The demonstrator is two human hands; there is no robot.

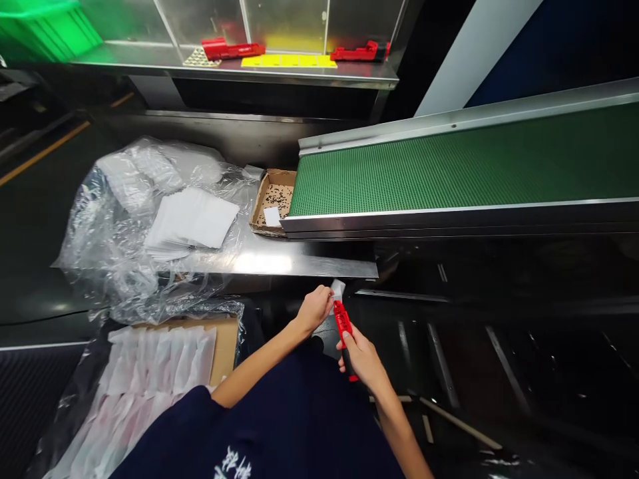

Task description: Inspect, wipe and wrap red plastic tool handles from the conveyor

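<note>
My right hand [362, 359] is closed around a slim red-and-black tool [343, 320], its red end pointing up and away from me. What kind of tool it is I cannot make out. My left hand [315, 308] is closed in a pinch at the edge of a small white translucent bag [338, 289]. The tool's far end meets the bag; whether it is inside the opening is too small to tell. Both hands are close together in front of my body, just short of the metal table edge [344, 268].
A stack of white bags [192, 219] lies on clear plastic wrap [114, 233]. A cardboard tray [258, 211] with small black bits adjoins the green conveyor belt [424, 166]. Filled white pouches [164, 356] fill a box at lower left. Red parts [232, 50] rest on the shelf.
</note>
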